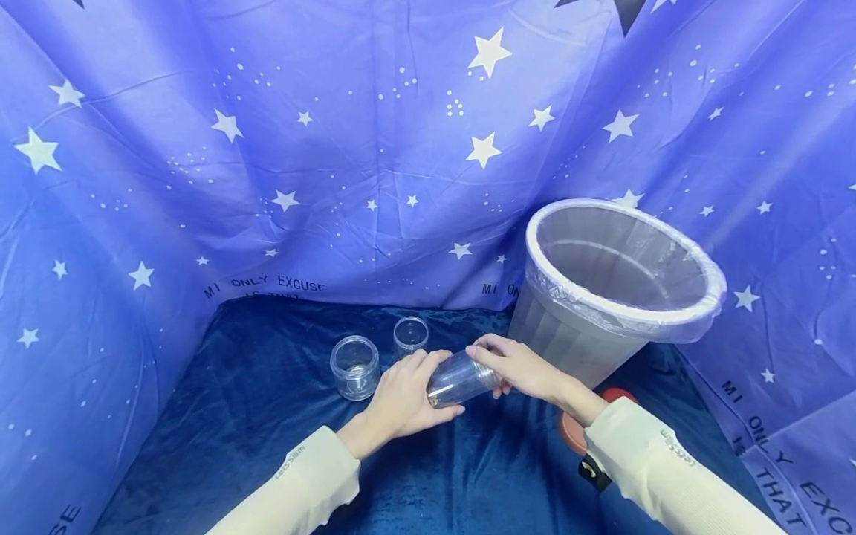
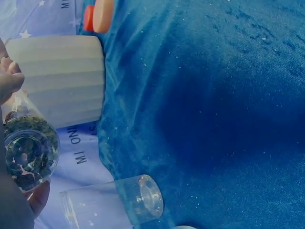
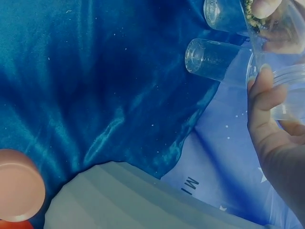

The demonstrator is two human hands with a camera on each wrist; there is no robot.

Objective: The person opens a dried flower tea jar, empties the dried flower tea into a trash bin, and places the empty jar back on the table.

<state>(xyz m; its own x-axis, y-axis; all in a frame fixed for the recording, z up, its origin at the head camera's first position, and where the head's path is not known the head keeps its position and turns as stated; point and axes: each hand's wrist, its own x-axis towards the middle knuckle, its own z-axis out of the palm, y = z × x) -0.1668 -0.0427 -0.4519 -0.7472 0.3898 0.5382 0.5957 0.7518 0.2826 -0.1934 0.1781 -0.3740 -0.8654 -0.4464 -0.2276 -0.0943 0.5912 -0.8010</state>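
Observation:
A clear jar (image 1: 461,380) is tilted on its side between my two hands. My left hand (image 1: 404,394) holds its base end, thumb below and fingers above. At the threaded mouth end, my right hand (image 1: 521,365) grips the jar with curled fingers. Greenish-brown dried bits (image 2: 29,157) show through the base in the left wrist view. Beyond my left hand, two more clear jars stand upright on the cloth: a wider one (image 1: 354,371) and a narrower one (image 1: 411,334), whose lower part is hidden by that hand.
A grey bin (image 1: 568,331) with a clear liner over its rim stands at the back right. Beside its base, partly under my right forearm, lie a pink round lid (image 1: 571,432) and a red one (image 1: 619,394). Dark blue cloth (image 1: 254,416) covers the surface; starry curtains (image 1: 374,148) surround it.

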